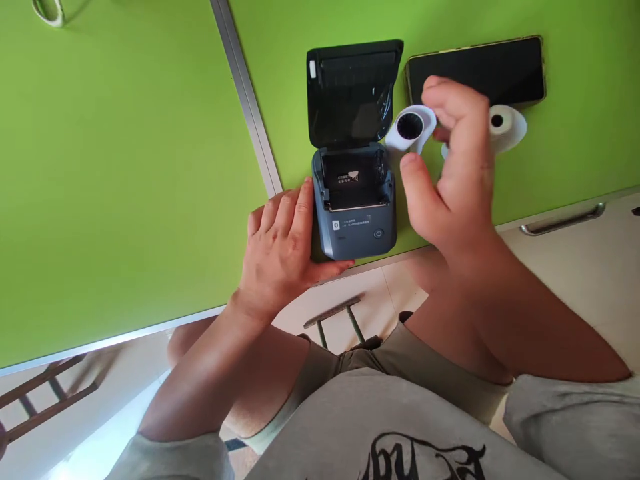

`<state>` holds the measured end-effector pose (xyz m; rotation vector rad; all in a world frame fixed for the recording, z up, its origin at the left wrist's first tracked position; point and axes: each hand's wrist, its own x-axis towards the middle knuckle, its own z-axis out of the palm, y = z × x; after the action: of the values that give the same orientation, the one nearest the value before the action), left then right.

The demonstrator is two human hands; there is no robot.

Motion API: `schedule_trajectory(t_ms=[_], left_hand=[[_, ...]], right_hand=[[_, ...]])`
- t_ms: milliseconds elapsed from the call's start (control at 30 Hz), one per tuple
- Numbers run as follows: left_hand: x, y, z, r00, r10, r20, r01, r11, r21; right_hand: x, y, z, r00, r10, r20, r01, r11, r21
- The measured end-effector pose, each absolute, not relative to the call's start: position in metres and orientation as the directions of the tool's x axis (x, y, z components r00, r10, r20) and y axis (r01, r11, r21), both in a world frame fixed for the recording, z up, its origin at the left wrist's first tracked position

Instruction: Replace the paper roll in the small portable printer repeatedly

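Note:
A dark blue-grey printer stands near the table's front edge, its black lid raised and its inner bay showing no roll. Against the printer's left side and front rests my left hand, fingers stretched and thumb along the front edge. My right hand is to the right of the printer, thumb and fingers apart, nothing between them. Just left of its fingertips a white paper roll with a dark core stands beside the lid. A second, smaller white roll is partly hidden behind my right hand.
A black phone lies at the back right of the green table. A metal strip crosses the tabletop left of the printer. At the top left is a pale ring. A metal handle sits at the front edge.

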<state>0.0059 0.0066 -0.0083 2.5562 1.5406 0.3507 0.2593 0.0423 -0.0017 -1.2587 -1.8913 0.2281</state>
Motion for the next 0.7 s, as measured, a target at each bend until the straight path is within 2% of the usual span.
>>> schedule_trajectory(t_ms=[100,200,233,333,467,533,600,700], left_hand=[[0.005,0.007,-0.010,0.451,0.883,0.132,0.852,-0.470,0.232],[0.006,0.007,-0.010,0.439,0.891,0.116,0.858,-0.454,0.239],[0.006,0.007,-0.010,0.436,0.893,0.113,0.858,-0.451,0.245],[0.007,0.007,-0.009,0.428,0.897,0.107,0.855,-0.441,0.275],[0.007,0.007,-0.008,0.429,0.899,0.094,0.851,-0.436,0.293],[0.007,0.007,-0.008,0.431,0.898,0.088,0.851,-0.437,0.291],[0.007,0.007,-0.007,0.434,0.898,0.074,0.853,-0.435,0.289],[0.007,0.008,-0.006,0.443,0.894,0.061,0.852,-0.441,0.283]], right_hand=[[0.279,0.041,0.012,-0.124,0.740,0.662,0.673,0.552,-0.492],[0.309,0.049,0.009,-0.018,0.754,0.656,0.747,0.447,-0.493],[0.319,0.052,0.004,0.050,0.715,0.697,0.760,0.426,-0.491],[0.338,0.063,-0.016,0.094,0.795,0.600,0.789,0.308,-0.531],[0.340,0.067,-0.028,0.173,0.916,0.361,0.883,0.018,-0.469],[0.335,0.068,-0.025,0.240,0.918,0.316,0.884,-0.072,-0.462],[0.329,0.068,-0.018,0.274,0.896,0.350,0.851,-0.056,-0.523],[0.315,0.070,-0.002,0.260,0.848,0.462,0.682,0.177,-0.709]])
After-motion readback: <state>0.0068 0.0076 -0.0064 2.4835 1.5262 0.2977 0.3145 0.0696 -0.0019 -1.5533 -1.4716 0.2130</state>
